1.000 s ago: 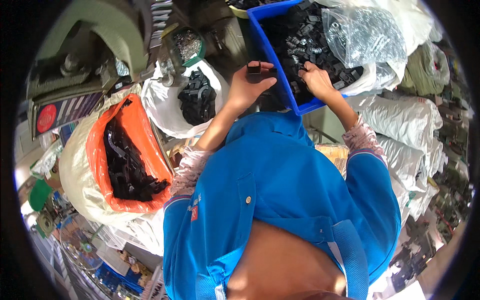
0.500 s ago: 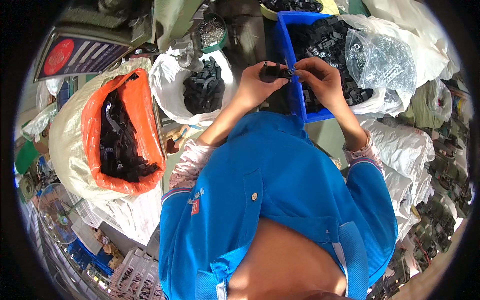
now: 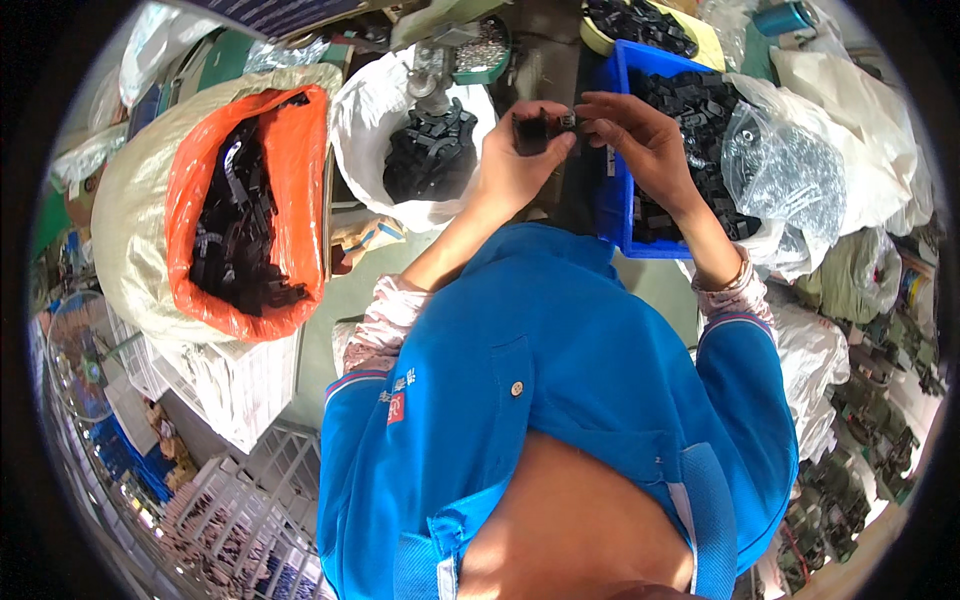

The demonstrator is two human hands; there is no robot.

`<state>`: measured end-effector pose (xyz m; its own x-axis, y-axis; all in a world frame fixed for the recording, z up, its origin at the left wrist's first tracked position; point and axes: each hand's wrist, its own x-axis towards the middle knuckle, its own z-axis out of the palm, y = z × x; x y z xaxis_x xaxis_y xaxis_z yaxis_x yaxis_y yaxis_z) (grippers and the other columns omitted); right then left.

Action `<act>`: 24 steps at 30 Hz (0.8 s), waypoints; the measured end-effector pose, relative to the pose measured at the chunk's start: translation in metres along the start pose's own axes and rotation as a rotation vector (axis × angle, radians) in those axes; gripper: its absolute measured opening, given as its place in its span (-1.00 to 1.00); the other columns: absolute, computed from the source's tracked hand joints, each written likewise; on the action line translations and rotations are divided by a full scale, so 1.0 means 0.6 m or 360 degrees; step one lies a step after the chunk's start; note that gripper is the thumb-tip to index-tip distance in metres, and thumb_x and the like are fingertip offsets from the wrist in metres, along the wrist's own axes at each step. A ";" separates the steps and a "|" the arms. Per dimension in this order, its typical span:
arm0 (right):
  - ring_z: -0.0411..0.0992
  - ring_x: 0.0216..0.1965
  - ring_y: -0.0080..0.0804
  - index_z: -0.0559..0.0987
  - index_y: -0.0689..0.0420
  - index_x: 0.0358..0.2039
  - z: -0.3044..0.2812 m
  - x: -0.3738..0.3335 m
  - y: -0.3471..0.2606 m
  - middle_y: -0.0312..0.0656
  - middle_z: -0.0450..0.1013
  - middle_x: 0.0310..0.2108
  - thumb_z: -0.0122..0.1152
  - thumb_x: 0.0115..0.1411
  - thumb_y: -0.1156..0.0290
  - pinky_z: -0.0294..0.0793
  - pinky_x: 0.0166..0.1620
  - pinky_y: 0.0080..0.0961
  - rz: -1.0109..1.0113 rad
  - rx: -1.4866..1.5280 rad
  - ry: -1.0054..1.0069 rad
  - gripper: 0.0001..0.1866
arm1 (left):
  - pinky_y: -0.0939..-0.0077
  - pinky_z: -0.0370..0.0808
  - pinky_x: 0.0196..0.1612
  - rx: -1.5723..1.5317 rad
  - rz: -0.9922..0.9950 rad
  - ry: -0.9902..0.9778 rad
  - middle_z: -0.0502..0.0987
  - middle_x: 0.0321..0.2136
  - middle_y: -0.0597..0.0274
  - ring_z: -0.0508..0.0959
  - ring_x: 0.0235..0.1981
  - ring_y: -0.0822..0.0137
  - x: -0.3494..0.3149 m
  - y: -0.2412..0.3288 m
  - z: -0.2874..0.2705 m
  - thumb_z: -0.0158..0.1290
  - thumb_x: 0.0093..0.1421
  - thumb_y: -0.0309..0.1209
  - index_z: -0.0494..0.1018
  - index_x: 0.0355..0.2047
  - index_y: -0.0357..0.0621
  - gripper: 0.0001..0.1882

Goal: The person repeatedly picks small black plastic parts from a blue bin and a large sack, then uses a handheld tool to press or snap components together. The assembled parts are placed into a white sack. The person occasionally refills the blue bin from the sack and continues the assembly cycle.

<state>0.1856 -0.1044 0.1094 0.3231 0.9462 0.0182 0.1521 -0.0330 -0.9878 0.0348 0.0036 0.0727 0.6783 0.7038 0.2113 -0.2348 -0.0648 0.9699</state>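
My left hand (image 3: 512, 172) is closed around a black plastic part (image 3: 534, 132), with the thumb along its near side. At the part's right end a small shiny metal piece (image 3: 570, 121) shows. My right hand (image 3: 645, 145) meets that end with thumb and fingers drawn together. Whatever those fingertips pinch is too small and covered to make out. Just right of the hands stands a blue bin (image 3: 625, 180) full of black plastic pieces (image 3: 690, 110). On the left, a white-lined bucket (image 3: 365, 130) holds more black parts (image 3: 430, 150).
A large sack with an orange liner (image 3: 300, 210) bulges at the left, holding long black parts (image 3: 238, 220). Behind are a green tub of small metal pieces (image 3: 483, 50) and a yellow tub (image 3: 705, 48). A clear plastic bag (image 3: 780, 160) lies over the blue bin's right side.
The whole view has swung, so the sack sits higher and the blue bin further right. My hands stay together at the black part; the right fingers reach out straighter over its end.
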 end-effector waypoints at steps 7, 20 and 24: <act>0.48 -0.24 -0.42 0.43 0.32 -0.07 0.065 0.017 0.032 -0.13 0.47 -0.23 0.21 0.15 0.43 0.52 -0.16 -0.50 0.0426 0.0739 0.0044 -0.64 | 0.64 0.45 -0.26 0.0030 -0.0272 0.0360 0.54 -0.33 0.24 0.50 -0.33 0.53 -0.009 0.026 -0.036 0.18 0.06 -0.54 0.47 -0.28 -0.30 -0.80; 0.45 -0.33 -0.55 0.50 0.29 -0.09 0.094 0.058 0.028 -0.24 0.49 -0.30 0.15 0.20 0.42 0.45 -0.21 -0.60 0.0184 0.0329 -0.0027 -0.70 | 0.60 0.46 -0.32 0.0376 -0.0281 0.0369 0.57 -0.47 0.25 0.54 -0.44 0.50 -0.024 0.032 -0.108 0.18 0.05 -0.50 0.54 -0.49 -0.28 -0.91; 0.45 -0.30 -0.55 0.49 0.29 -0.07 0.089 0.071 0.038 -0.22 0.50 -0.29 0.12 0.21 0.45 0.44 -0.19 -0.60 0.0215 0.0491 -0.0093 -0.71 | 0.64 0.48 -0.41 -0.0174 -0.0359 0.0389 0.55 -0.50 0.26 0.53 -0.49 0.50 -0.021 0.023 -0.108 0.20 0.08 -0.45 0.52 -0.44 -0.29 -0.86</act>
<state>0.1531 -0.0480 0.0796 0.2657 0.9571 -0.1160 -0.1809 -0.0687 -0.9811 -0.0219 0.0395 0.0755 0.5377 0.8413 -0.0548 -0.1802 0.1782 0.9674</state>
